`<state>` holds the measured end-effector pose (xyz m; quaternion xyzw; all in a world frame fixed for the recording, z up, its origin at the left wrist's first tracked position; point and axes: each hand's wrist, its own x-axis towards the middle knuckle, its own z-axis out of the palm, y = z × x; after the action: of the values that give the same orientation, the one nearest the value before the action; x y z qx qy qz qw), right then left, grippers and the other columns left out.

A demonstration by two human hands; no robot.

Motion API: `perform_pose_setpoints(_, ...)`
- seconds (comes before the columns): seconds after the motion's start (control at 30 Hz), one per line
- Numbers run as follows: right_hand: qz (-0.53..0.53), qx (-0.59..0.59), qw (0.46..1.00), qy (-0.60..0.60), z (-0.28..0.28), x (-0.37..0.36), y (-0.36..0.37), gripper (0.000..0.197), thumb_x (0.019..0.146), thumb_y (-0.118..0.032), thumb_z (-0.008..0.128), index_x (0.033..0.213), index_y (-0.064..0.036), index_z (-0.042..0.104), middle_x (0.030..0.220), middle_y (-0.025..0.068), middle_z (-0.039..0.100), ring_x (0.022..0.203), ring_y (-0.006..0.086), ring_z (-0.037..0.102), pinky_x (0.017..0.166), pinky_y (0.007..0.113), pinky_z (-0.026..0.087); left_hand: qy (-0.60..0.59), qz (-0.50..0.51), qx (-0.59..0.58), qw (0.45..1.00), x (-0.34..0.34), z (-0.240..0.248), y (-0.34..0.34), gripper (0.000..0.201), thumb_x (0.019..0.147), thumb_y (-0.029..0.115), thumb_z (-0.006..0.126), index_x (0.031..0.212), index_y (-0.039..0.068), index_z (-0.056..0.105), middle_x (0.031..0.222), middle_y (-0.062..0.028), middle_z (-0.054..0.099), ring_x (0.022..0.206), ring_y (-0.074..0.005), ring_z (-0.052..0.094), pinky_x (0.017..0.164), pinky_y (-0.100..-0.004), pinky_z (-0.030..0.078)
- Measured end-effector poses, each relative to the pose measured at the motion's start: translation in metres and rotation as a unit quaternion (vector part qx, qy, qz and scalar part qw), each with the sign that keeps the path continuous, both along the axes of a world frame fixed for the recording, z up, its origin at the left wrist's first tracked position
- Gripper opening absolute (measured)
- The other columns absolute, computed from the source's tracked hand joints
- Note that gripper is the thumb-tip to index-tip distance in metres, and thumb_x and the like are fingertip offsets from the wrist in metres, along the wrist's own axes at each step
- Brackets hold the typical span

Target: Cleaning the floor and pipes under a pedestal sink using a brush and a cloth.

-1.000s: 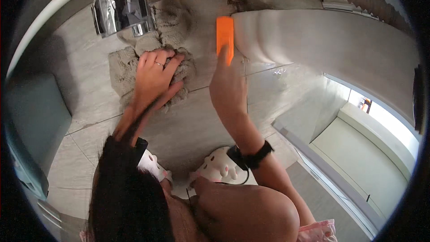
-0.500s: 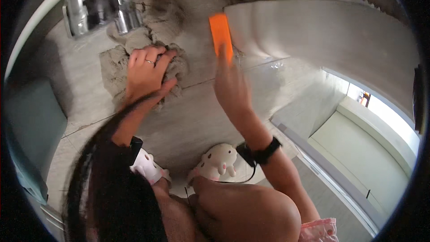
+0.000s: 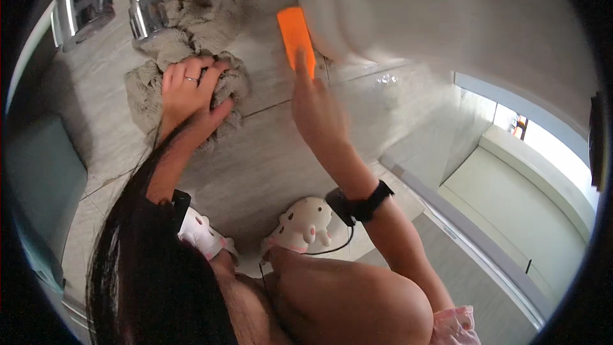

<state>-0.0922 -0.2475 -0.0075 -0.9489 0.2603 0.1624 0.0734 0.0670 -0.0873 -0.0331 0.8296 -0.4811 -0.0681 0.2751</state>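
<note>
On the grey tiled floor lies a crumpled grey cloth, bunched in thick folds. My left hand, with a ring on one finger, presses on it; the fingers curl over the folds. A flat orange tool is in my right hand, its index finger stretched along it. The tool's far end lies against the rounded end of a pale, smooth fixture. Whether it is a scraper or a brush I cannot tell. My right hand is slightly blurred.
Chrome pipe fittings stand beyond the cloth at the upper left. A grey-green panel is at the left. White clogs are on my feet. A raised door track runs along the right. Long dark hair hangs at lower left.
The whole view has shifted, so hands, cloth and fittings sit further left. Both hands keep about the same places relative to the cloth and the pale fixture.
</note>
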Motion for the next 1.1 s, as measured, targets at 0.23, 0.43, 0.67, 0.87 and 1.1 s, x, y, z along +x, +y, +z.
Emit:
perform_pose_setpoints(0.23, -0.018, 0.065, 0.995, -0.068, 0.012, -0.112, -0.017, 0.067, 0.086, -0.020, 0.058, 0.145, -0.0176, 0.025, 0.082, 0.0180, 0.064, 0.058, 0.0325, 0.064, 0.047, 0.041, 0.052, 0.021, -0.008, 0.012, 1.000, -0.011, -0.031, -0.007, 0.054, 0.066, 0.019, 0.069, 0.118, 0.013, 0.056, 0.115, -0.0093, 0.051, 0.110, -0.0319, 0.045, 0.097, -0.0441, 0.034)
perform_pose_setpoints(0.43, -0.064, 0.085, 0.994, 0.040, 0.071, -0.132, -0.086, 0.061, 0.084, -0.017, 0.060, 0.139, -0.0206, 0.034, 0.074, 0.0196, 0.065, 0.063, 0.0338, 0.066, 0.054, 0.042, 0.055, -0.006, -0.006, 0.007, 1.000, -0.002, -0.015, 0.009, 0.053, 0.067, 0.018, 0.068, 0.118, 0.014, 0.056, 0.114, -0.0091, 0.052, 0.110, -0.0312, 0.046, 0.097, -0.0441, 0.034)
perform_pose_setpoints(0.67, -0.140, -0.058, 0.987, 0.043, 0.085, -0.153, -0.111, 0.058, 0.083, -0.014, 0.056, 0.136, -0.0189, 0.036, 0.074, 0.0214, 0.064, 0.074, 0.0407, 0.064, 0.068, 0.051, 0.050, -0.001, 0.000, 0.013, 1.000, -0.001, -0.014, 0.008, 0.052, 0.068, 0.018, 0.068, 0.119, 0.013, 0.056, 0.115, -0.0096, 0.052, 0.111, -0.0307, 0.046, 0.098, -0.0442, 0.034)
perform_pose_setpoints(0.87, -0.250, -0.101, 0.963, -0.021, 0.091, -0.154, -0.101, 0.057, 0.084, -0.015, 0.057, 0.137, -0.0175, 0.036, 0.074, 0.0208, 0.064, 0.071, 0.0404, 0.064, 0.063, 0.048, 0.050, 0.008, -0.007, 0.013, 1.000, 0.000, -0.011, 0.010, 0.054, 0.068, 0.018, 0.068, 0.120, 0.013, 0.056, 0.116, -0.0097, 0.053, 0.111, -0.0316, 0.046, 0.098, -0.0438, 0.034)
perform_pose_setpoints(1.1, -0.281, -0.098, 0.955, -0.017, 0.090, -0.165, -0.067, 0.059, 0.086, -0.015, 0.056, 0.140, -0.0161, 0.033, 0.076, 0.0211, 0.064, 0.071, 0.0400, 0.064, 0.063, 0.048, 0.050, -0.013, -0.022, -0.024, 0.999, 0.000, -0.020, 0.010, 0.051, 0.066, 0.018, 0.071, 0.116, 0.012, 0.059, 0.109, -0.0072, 0.054, 0.106, -0.0274, 0.049, 0.093, -0.0425, 0.037)
